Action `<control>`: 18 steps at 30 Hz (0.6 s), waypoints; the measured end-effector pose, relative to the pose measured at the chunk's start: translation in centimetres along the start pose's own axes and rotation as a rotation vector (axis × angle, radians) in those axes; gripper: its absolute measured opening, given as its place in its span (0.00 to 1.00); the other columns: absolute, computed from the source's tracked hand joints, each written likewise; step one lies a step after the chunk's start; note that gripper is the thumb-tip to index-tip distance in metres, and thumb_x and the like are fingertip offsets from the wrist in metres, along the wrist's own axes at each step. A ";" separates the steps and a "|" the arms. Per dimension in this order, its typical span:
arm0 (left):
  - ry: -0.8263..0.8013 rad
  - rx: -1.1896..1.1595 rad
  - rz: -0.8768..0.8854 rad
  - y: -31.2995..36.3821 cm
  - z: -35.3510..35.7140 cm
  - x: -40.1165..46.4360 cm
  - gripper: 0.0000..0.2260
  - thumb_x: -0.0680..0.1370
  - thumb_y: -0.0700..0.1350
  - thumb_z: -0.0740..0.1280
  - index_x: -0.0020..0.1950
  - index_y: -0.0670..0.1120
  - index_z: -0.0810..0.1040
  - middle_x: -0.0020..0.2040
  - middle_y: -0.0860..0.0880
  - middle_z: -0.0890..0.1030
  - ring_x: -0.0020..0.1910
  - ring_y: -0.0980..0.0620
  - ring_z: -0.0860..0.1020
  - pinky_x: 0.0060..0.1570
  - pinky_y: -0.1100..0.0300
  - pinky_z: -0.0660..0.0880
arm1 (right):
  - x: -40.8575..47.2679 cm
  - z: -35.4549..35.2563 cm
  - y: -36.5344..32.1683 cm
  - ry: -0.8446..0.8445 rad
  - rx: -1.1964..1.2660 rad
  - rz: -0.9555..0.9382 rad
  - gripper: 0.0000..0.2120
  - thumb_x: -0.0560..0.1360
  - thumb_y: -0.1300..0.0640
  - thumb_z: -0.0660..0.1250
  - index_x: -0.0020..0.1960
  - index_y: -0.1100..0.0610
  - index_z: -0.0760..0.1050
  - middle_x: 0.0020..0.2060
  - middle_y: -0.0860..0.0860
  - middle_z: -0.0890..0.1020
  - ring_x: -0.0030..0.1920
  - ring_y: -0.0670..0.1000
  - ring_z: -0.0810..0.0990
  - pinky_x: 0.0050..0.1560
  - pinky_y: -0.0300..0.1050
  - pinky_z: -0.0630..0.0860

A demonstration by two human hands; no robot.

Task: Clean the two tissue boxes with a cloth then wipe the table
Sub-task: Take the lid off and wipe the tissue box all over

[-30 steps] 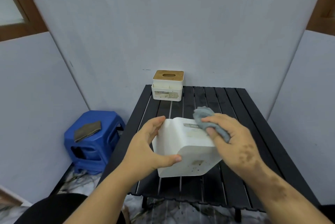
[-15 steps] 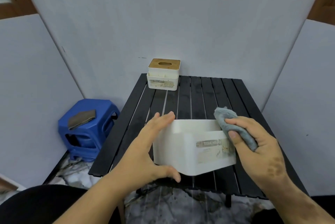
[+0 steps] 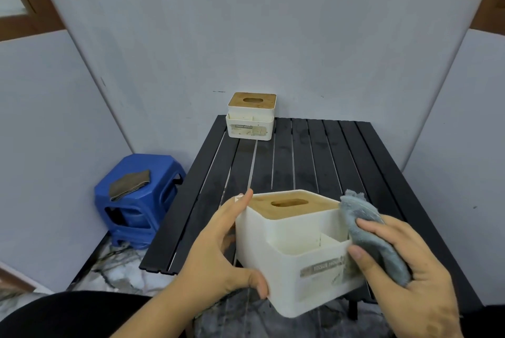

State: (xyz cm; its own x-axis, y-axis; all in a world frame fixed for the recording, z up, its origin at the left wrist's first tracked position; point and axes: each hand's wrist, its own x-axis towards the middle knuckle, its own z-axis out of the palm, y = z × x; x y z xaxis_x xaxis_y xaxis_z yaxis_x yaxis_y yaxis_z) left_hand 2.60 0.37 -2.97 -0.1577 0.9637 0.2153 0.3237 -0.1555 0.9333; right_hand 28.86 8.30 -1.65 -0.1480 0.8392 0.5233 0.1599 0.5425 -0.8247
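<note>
A white tissue box (image 3: pixel 289 264) with a wooden lid sits upright in front of me, held over the near edge of the black slatted table (image 3: pixel 322 162). My left hand (image 3: pixel 218 253) grips its left side, thumb on the front corner. My right hand (image 3: pixel 404 264) holds a grey cloth (image 3: pixel 369 233) against the box's right front corner, thumb on the label. A second white tissue box (image 3: pixel 250 116) with a wooden lid stands at the table's far left corner.
A blue plastic stool (image 3: pixel 136 201) with a folded brown cloth (image 3: pixel 129 184) on top stands left of the table. Grey panels enclose the table at the back and both sides. Marble floor shows below the near edge.
The box has been turned from tipped, front face up, to upright so its wooden lid and compartments now show. The cloth hand stayed at the box's right front corner.
</note>
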 end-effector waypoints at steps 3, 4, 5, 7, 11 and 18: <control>-0.035 0.091 0.013 0.3 0.0 -0.6 0.53 0.55 0.60 0.87 0.76 0.73 0.64 0.81 0.65 0.60 0.79 0.59 0.65 0.72 0.46 0.73 | -0.7 -0.1 0.2 0.020 -0.016 -0.004 0.16 0.66 0.61 0.81 0.52 0.55 0.83 0.55 0.49 0.83 0.58 0.48 0.81 0.60 0.34 0.74; -0.060 0.123 0.035 0.3 0.1 -0.7 0.52 0.58 0.61 0.86 0.77 0.73 0.64 0.82 0.64 0.57 0.81 0.59 0.61 0.73 0.44 0.72 | -0.9 -0.2 0.2 0.024 -0.020 -0.006 0.17 0.65 0.61 0.80 0.52 0.54 0.83 0.54 0.47 0.83 0.57 0.47 0.81 0.60 0.33 0.74; -0.082 0.146 0.057 0.3 0.1 -0.9 0.50 0.60 0.63 0.84 0.78 0.71 0.63 0.84 0.62 0.53 0.83 0.58 0.57 0.76 0.42 0.69 | -1.0 -0.2 0.3 0.029 -0.019 -0.003 0.17 0.65 0.62 0.81 0.52 0.54 0.83 0.54 0.46 0.82 0.57 0.47 0.81 0.60 0.32 0.74; -0.121 0.167 0.058 0.3 0.2 -1.1 0.52 0.61 0.65 0.83 0.79 0.72 0.59 0.85 0.60 0.43 0.84 0.59 0.48 0.79 0.40 0.61 | -1.0 0.0 0.3 0.037 0.009 0.020 0.18 0.64 0.65 0.79 0.52 0.53 0.83 0.54 0.45 0.82 0.57 0.47 0.81 0.60 0.32 0.74; -0.140 0.155 0.074 1.0 0.9 -0.9 0.54 0.61 0.66 0.81 0.80 0.73 0.52 0.84 0.62 0.46 0.84 0.59 0.49 0.81 0.49 0.58 | -0.6 0.0 0.0 0.020 0.028 0.037 0.19 0.65 0.65 0.76 0.53 0.51 0.82 0.54 0.45 0.82 0.58 0.48 0.81 0.60 0.33 0.74; -0.028 0.054 -0.043 2.0 3.2 -1.1 0.56 0.54 0.79 0.75 0.76 0.72 0.53 0.77 0.60 0.62 0.74 0.62 0.68 0.68 0.67 0.71 | -1.4 0.4 -0.3 0.024 -0.029 0.052 0.18 0.66 0.61 0.78 0.54 0.49 0.82 0.56 0.47 0.82 0.58 0.49 0.80 0.60 0.43 0.77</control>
State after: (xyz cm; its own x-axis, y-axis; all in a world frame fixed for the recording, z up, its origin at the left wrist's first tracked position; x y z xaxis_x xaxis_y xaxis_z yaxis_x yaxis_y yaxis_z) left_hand 6.38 -0.33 -2.21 -0.1465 0.9751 0.1662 0.3671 -0.1024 0.9245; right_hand 28.59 6.99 -2.20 -0.1155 0.8667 0.4854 0.1952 0.4989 -0.8444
